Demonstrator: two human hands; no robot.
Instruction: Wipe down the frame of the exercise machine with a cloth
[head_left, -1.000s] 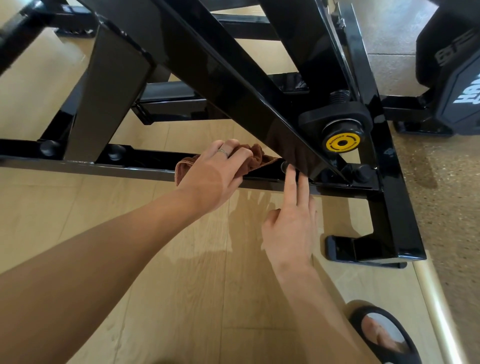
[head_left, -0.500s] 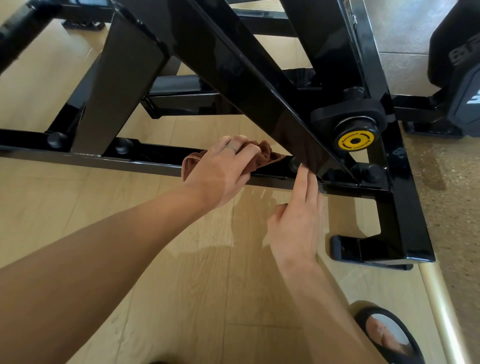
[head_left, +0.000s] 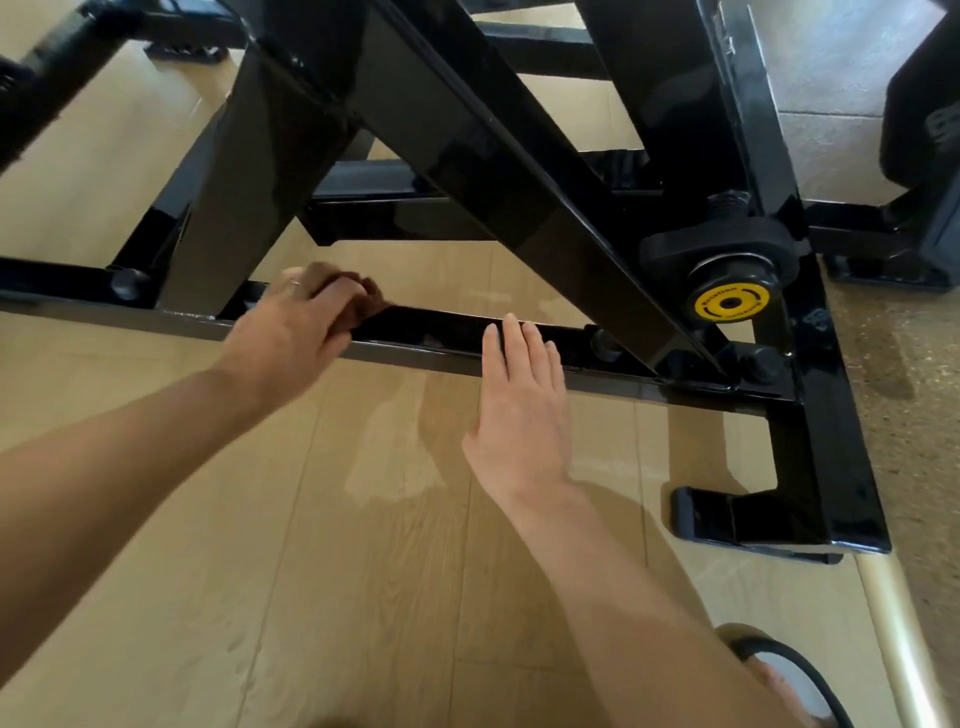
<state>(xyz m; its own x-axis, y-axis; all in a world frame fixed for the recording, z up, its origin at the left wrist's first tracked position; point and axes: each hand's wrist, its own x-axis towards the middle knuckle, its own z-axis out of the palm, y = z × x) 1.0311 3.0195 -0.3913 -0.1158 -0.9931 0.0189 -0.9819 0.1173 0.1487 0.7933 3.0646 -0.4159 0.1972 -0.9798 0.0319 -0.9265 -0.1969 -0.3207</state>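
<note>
cloth held on the low rail of the black frame

a brown cloth (head_left: 353, 301) is gripped by the left hand (head_left: 291, 332), whose fingers are curled over it; the cloth is bunched and blurred, and it is pressed on top of the low horizontal rail (head_left: 441, 335) of the black exercise machine frame (head_left: 467, 145). a ring (head_left: 295, 283) is seen on one finger of that hand. the cloth lies just right of the spot where a slanted post (head_left: 234, 197) meets the rail.

the right hand (head_left: 519, 410) is laid flat farther right along the same rail, with its fingers (head_left: 511, 338) straight and close together; their tips rest on the rail's top and nothing is held. the two hands are kept apart, with a bare, glossy stretch of rail between them.

at the right end of the rail, a yellow round label (head_left: 730, 303) is seen on a black knob, above the corner where the frame's foot (head_left: 831, 467) is set on the pale wood floor (head_left: 311, 571). a sandalled foot (head_left: 784, 680) is visible at the lower right edge.
</note>
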